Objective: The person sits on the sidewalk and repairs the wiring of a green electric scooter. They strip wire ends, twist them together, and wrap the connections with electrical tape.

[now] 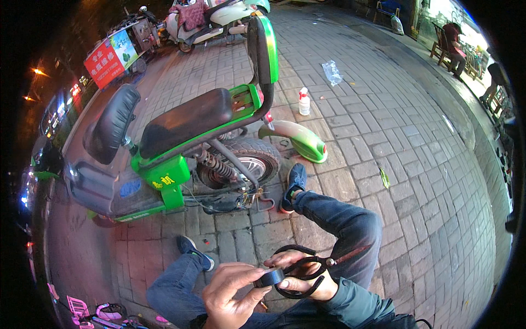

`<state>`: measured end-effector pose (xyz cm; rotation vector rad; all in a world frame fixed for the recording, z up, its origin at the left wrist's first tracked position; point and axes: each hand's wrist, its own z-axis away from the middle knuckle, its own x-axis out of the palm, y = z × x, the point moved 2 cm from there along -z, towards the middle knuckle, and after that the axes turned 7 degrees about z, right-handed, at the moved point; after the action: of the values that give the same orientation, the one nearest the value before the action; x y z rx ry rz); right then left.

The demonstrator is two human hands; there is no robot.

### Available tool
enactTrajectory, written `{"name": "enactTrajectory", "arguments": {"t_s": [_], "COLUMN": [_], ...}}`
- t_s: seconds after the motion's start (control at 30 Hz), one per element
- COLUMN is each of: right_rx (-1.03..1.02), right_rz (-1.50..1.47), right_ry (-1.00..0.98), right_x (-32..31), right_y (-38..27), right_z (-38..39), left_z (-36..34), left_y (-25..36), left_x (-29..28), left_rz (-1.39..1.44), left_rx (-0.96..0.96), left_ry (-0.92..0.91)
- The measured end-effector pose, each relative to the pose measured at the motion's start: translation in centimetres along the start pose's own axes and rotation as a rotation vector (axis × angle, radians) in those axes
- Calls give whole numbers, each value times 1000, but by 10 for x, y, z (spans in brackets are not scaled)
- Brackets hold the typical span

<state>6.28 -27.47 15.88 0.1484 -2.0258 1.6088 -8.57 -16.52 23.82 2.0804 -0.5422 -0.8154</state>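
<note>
Left hand is clamped on the black tape roll; right hand, on black-handled scissors. The roll is likely light and firm; grip its rim.

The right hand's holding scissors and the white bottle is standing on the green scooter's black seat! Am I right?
Not quite: the white bottle stands on the paving bricks, not on the black seat of the green scooter, as the head view shows. The right hand is holding scissors.
</note>
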Motion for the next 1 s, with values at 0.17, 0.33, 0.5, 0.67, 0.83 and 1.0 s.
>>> {"name": "enactTrajectory", "arguments": {"t_s": [0.17,0.33,0.5,0.67,0.83,1.0], "right_rx": [-80,-173,-217,-289,-299,-334], "right_rz": [179,147,395,464,630,750], "right_ry": [-26,30,41,166,295,344], "right_x": [-1,11,21,16,4,2], "right_y": [-11,-24,-47,-47,-35,-29], "right_z": [7,17,24,22,20,15], "left_z": [3,11,4,-3,-10,-16], "left_y": [8,21,44,57,48,37], "left_x": [2,4,0,14,27,31], "left_rz": [14,186,-131,-215,-356,-472], "left_rx": [-44,-179,-12,29,-34,-20], "left_ry": [-18,136,111,124,49,-25]}}
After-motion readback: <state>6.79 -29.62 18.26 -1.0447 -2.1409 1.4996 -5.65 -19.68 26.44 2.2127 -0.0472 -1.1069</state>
